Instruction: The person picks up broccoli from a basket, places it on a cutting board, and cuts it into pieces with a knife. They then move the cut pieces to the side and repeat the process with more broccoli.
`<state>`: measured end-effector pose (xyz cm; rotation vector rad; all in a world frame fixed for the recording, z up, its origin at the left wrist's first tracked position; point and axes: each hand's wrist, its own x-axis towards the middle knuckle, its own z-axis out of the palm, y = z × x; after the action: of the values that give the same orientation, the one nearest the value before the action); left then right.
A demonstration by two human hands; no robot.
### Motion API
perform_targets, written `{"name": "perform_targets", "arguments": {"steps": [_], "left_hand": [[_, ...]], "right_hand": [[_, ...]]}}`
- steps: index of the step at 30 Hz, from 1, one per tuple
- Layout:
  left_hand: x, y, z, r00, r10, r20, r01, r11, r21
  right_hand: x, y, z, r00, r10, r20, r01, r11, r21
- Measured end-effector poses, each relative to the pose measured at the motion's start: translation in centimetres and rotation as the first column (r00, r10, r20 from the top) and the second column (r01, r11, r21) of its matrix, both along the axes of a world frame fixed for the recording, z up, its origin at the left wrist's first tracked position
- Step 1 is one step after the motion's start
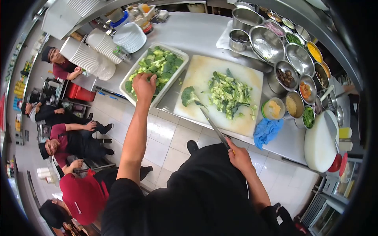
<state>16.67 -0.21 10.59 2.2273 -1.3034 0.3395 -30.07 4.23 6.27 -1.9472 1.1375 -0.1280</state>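
Observation:
My left hand point(144, 87) is over the near side of a white plastic tub point(182, 70) full of broccoli florets point(161, 63). Its fingers curl downward, and whatever they may hold is hidden. In my right hand point(239, 156) is the handle of a long kitchen knife point(214, 128), its blade slanting up and left over the near edge of a white cutting board point(197, 74). Close to the knife tip lies a larger broccoli piece point(189, 96). A heap of chopped broccoli stems and leaves point(230, 94) covers the board's middle.
A crumpled blue cloth point(267, 130) lies right of the board, beside a small tub point(273, 108). Metal bowls and pots point(267, 44) with ingredients crowd the right. Stacked white containers point(84, 59) and plates point(130, 37) stand left. Several people in dark caps are at far left.

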Motion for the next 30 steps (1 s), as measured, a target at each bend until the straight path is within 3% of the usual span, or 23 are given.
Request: {"name": "perform_targets", "arguments": {"steps": [2,3,4,6,8,10,12,13,15,16,18,20,23,30], "left_hand": [[-4.4,0.2,1.8,0.997,0.015,0.075,-0.004,0.991,-0.134],[-4.3,0.1,-0.4,0.983,-0.171,-0.073,0.160,0.977,-0.140],[-6.0,0.0,-0.5,0.980,-0.183,-0.079,0.170,0.975,-0.140],[-10.0,0.2,-1.3,0.823,-0.268,-0.500,0.403,0.897,0.182],[-10.1,0.6,-3.4,0.836,-0.305,-0.455,0.409,0.901,0.148],[-10.5,1.2,-4.5,0.848,-0.342,-0.404,0.420,0.900,0.120],[-11.0,2.4,-5.7,0.812,-0.091,-0.576,0.223,0.961,0.163],[-10.9,2.4,-6.9,0.814,-0.089,-0.575,0.222,0.961,0.167],[-11.4,2.4,-9.1,0.773,-0.199,-0.603,0.196,0.978,-0.072],[-11.4,2.1,-9.6,0.770,-0.198,-0.607,0.194,0.978,-0.073],[-10.9,0.6,-10.0,0.708,-0.256,-0.658,0.101,0.959,-0.264],[-10.9,-0.3,-9.3,0.651,-0.275,-0.707,0.104,0.956,-0.275],[-11.3,-0.7,-8.1,0.707,-0.375,-0.600,0.276,0.927,-0.254],[-10.9,-0.3,-7.5,0.743,-0.371,-0.557,0.351,0.925,-0.149]], "right_hand": [[-0.1,-0.2,-0.1,1.000,0.009,0.022,-0.010,1.000,0.026],[-0.1,-0.4,-0.5,1.000,-0.006,0.015,0.005,1.000,0.028],[-0.1,-0.6,-1.0,0.998,-0.032,0.059,0.027,0.997,0.077],[-0.1,-0.6,-1.0,0.994,-0.058,0.095,0.046,0.991,0.126],[0.3,-0.6,-0.2,0.992,-0.123,-0.033,0.122,0.992,-0.027],[0.1,-0.7,1.4,0.994,-0.099,-0.042,0.097,0.994,-0.046],[0.0,-0.5,2.4,0.997,-0.065,-0.048,0.063,0.996,-0.060],[0.1,-0.4,2.6,0.999,-0.020,-0.041,0.016,0.996,-0.092],[0.4,0.0,2.5,0.999,0.027,-0.041,-0.032,0.992,-0.122],[0.7,0.0,2.3,0.998,0.063,-0.014,-0.065,0.980,-0.189],[1.3,-0.6,2.3,0.994,0.108,0.008,-0.103,0.960,-0.262],[2.2,-1.4,2.5,0.990,0.130,-0.058,-0.142,0.933,-0.330],[2.9,-2.9,3.1,0.985,0.150,-0.090,-0.172,0.925,-0.338],[3.5,-3.4,4.1,0.976,0.154,-0.155,-0.200,0.915,-0.351]]}}
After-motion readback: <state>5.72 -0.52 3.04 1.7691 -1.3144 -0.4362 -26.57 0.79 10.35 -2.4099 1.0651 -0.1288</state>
